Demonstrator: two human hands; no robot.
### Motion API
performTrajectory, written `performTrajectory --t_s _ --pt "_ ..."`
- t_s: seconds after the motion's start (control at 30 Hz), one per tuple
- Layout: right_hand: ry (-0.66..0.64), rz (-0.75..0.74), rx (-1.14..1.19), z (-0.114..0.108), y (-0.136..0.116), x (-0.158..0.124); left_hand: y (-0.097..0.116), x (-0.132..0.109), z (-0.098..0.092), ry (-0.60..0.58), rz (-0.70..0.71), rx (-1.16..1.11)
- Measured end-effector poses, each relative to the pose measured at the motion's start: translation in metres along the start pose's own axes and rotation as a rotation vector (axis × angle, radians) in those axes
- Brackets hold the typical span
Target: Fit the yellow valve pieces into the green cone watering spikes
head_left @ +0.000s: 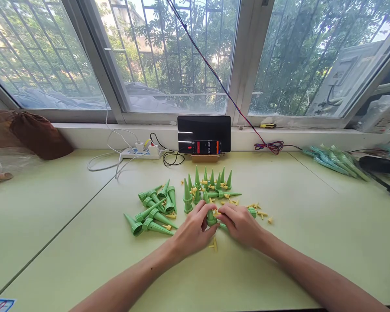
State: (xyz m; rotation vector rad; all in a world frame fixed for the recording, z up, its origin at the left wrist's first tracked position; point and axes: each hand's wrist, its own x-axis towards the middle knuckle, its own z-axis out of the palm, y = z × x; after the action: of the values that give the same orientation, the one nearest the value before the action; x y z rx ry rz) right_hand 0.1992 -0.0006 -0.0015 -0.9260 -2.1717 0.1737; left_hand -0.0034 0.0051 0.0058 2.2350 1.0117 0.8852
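My left hand (196, 227) is closed around a green plastic watering spike (211, 218), which stands point up near the middle of the table. Against the side of that spike, my right hand (242, 223) pinches a small yellow plastic valve (216, 212), partly covered by the fingers. Behind my hands, several green spikes (187, 197) stand upright with yellow valves among them. Left of my left hand lies a loose heap of green spikes (154, 212). A yellow T-shaped valve (215, 245) rests just in front of my hands, and more yellow valves (261, 214) are scattered to the right.
A phone (206, 147) showing a timer leans on a black screen (204, 125) at the back. Left of it are a power strip (141, 152) with cables and a brown bag (39, 135). Plastic-wrapped green bundles (338, 161) lie at the back right.
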Motion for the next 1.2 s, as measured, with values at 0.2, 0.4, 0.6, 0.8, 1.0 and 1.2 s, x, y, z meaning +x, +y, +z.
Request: performTrajectory --t_s 0.2,0.4,0.6,0.8,1.0,1.2 --pt "0.018 -0.026 0.007 -0.0021 -0.0015 0.0023 0.0007 -0.0001 -0.0003 0.007 -0.012 -0.003" --pt "-0.001 0.006 -0.012 -0.0021 -0.0021 0.0018 0.0012 -0.0008 -0.0013 0.017 0.008 0.037" --pt "-0.010 0.005 -0.050 -0.0020 -0.0024 0.0024 0.0001 -0.0019 -0.0002 0.030 0.027 0.056" --pt "-0.024 0.007 -0.073 -0.0008 -0.0020 0.0016 0.0002 -0.0016 -0.0004 0.018 0.031 0.075" --pt "0.025 0.066 -0.015 -0.0003 0.0031 0.0004 -0.0005 -0.0001 -0.0019 0.016 0.057 0.095" --pt "0.167 0.177 0.074 -0.0050 0.0059 0.0016 -0.0006 -0.0009 -0.0028 -0.103 0.213 0.263"
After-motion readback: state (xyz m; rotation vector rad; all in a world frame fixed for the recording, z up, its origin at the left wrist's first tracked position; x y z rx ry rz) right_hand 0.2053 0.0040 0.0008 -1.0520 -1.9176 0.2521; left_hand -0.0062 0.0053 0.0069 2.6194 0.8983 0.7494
